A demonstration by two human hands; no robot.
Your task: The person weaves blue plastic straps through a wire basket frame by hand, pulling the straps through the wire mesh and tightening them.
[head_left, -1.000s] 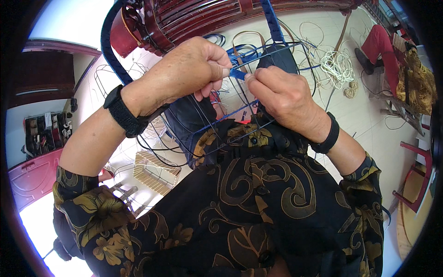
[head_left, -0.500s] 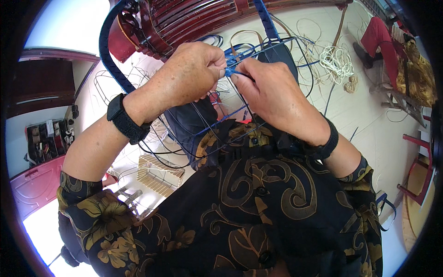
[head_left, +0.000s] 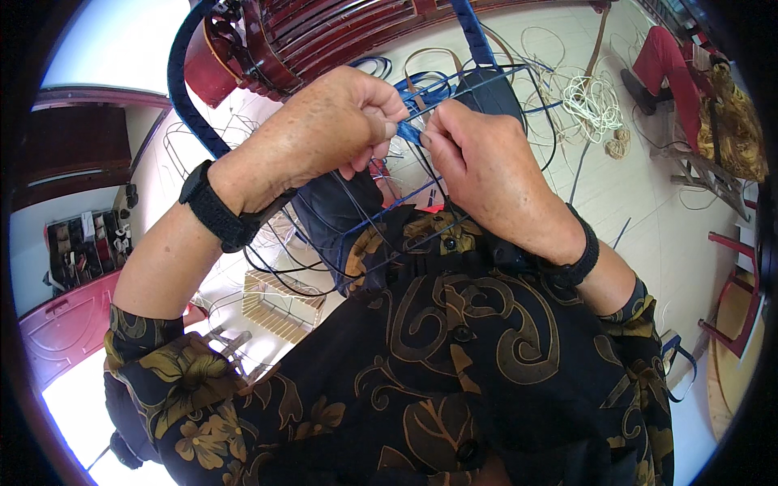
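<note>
My left hand (head_left: 352, 121) is closed, with thumb and fingertips on a short flat blue strip (head_left: 412, 134) at the upper middle of the view. Just right of it, my right hand (head_left: 482, 174) pinches the same strip between thumb and curled forefinger. Both hands are over an open frame of thin blue and dark rods (head_left: 370, 221) resting about my dark-trousered legs. A curved blue band-wrapped bar (head_left: 180, 69) rises at the left of the frame, and another blue bar (head_left: 474, 40) at the back. The strip's far part is partly hidden behind my fingers.
A red wooden bench (head_left: 316, 36) stands ahead. Tangled white cord (head_left: 592, 101) lies right on the floor. A seated person's red-trousered leg (head_left: 664, 73) is at upper right, a red stool (head_left: 733, 300) below. A pale slatted piece (head_left: 275, 304) lies lower left.
My right hand has rolled, back upward, and shifted slightly left with the strip. My left hand dipped slightly, then rose again, its grip staying on the strip.
</note>
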